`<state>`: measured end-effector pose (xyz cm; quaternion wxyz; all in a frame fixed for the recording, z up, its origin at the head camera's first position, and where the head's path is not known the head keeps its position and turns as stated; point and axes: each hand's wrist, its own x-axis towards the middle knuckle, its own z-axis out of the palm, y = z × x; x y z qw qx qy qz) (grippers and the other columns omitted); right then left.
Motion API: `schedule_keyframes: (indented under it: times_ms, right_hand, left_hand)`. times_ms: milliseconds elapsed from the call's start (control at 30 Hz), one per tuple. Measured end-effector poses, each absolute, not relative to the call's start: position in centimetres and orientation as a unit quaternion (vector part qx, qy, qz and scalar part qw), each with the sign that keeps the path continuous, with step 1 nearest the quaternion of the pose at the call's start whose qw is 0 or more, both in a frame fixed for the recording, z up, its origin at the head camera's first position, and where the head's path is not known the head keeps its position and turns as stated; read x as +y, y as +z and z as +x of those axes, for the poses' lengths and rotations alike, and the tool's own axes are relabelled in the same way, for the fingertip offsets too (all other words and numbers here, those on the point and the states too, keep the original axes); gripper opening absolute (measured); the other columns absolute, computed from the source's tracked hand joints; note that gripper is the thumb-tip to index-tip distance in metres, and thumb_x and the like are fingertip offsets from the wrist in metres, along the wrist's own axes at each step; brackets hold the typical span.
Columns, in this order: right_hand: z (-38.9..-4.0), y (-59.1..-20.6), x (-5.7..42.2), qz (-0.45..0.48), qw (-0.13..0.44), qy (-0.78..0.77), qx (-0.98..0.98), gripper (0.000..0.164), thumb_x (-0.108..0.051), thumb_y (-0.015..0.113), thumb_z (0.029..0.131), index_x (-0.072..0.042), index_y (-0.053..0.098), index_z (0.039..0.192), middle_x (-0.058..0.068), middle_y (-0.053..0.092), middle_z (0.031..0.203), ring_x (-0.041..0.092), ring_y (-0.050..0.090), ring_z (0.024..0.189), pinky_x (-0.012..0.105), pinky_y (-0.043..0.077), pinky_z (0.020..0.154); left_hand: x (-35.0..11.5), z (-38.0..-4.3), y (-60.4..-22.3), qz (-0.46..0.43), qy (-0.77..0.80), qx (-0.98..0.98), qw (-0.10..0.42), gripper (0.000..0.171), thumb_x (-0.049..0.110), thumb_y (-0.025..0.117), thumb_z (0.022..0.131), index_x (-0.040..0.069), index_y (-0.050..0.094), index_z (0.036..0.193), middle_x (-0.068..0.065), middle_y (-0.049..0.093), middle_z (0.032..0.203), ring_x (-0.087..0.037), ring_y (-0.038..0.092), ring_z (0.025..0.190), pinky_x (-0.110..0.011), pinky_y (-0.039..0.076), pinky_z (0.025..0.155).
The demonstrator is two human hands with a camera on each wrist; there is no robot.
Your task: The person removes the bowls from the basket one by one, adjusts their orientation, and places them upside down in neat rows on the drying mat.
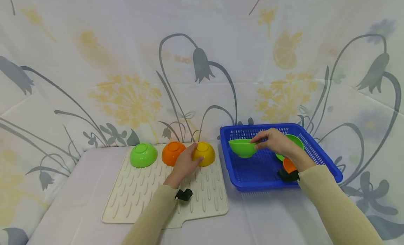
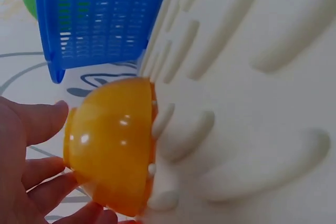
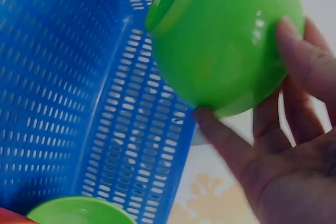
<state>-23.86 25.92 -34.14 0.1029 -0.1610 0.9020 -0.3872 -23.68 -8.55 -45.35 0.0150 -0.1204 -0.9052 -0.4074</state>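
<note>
A yellow bowl (image 1: pixel 205 154) lies upside down on the cream drying mat (image 1: pixel 202 203). My left hand (image 1: pixel 186 164) is at its left side; in the left wrist view the fingers (image 2: pixel 52 187) are loosely spread by the bowl's base, and the thumb appears slightly apart from it. Right of the mat, my right hand (image 1: pixel 274 143) pinches a green bowl (image 1: pixel 241 147) by its side, holding it upright above the blue basket (image 1: pixel 252 185). The right wrist view shows the thumb and fingers on opposite sides of this green bowl (image 3: pixel 226 45).
An overturned orange bowl (image 1: pixel 170 153) and an overturned green bowl (image 1: pixel 143 155) stand in a row left of the yellow one. Inside the basket's right part are another green bowl (image 1: pixel 295 141) and an orange piece (image 1: pixel 288 165), partly hidden by my right arm. A patterned cloth (image 1: pixel 202 108) hangs behind.
</note>
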Motion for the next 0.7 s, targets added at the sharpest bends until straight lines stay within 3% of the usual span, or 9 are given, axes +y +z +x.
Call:
schedule_keyframes:
  times_ms: [100,267,467,700]
  right_hand:
    - [-23.6,-34.2,25.7,-0.205,0.080,-0.415,0.883,0.020,-0.002,0.071,0.090,-0.006,0.077,0.108,0.011,0.070,0.111,0.028,0.064,0.103,0.041,0.054,0.090]
    - [-23.2,-34.3,25.0,-0.280,0.039,-0.466,0.838,0.017,0.006,0.071,0.087,-0.002,0.078,0.101,0.011,0.071,0.100,0.020,0.067,0.092,0.027,0.057,0.079]
    - [-22.5,-34.0,23.5,-0.371,0.026,-0.512,0.775,0.017,0.014,0.069,0.084,0.004,0.076,0.097,0.013,0.070,0.096,0.019,0.066,0.092,0.028,0.058,0.078]
    - [-21.8,-33.6,21.7,-0.428,0.031,-0.534,0.729,0.017,0.016,0.070,0.082,0.004,0.076,0.093,0.012,0.070,0.094,0.019,0.066,0.089,0.028,0.058,0.077]
  left_hand:
    - [-8.3,-23.5,-45.0,-0.121,-0.423,-0.897,0.036,0.060,0.028,0.065,0.098,0.007,0.043,0.150,-0.011,0.044,0.153,-0.031,0.040,0.140,-0.048,0.031,0.115]
    - [-7.4,-22.7,-43.3,-0.141,-0.526,-0.836,0.066,0.051,0.027,0.063,0.099,0.013,0.049,0.146,-0.005,0.050,0.148,-0.025,0.046,0.136,-0.043,0.042,0.108]
    - [-6.2,-21.2,-40.6,-0.193,-0.643,-0.741,-0.016,0.060,0.030,0.064,0.099,0.018,0.039,0.153,-0.005,0.045,0.152,-0.023,0.046,0.136,-0.040,0.045,0.105]
    - [-6.1,-20.3,-39.5,-0.217,-0.680,-0.695,-0.087,0.078,0.024,0.069,0.095,0.015,0.024,0.158,-0.012,0.037,0.157,-0.031,0.042,0.139,-0.041,0.044,0.105]
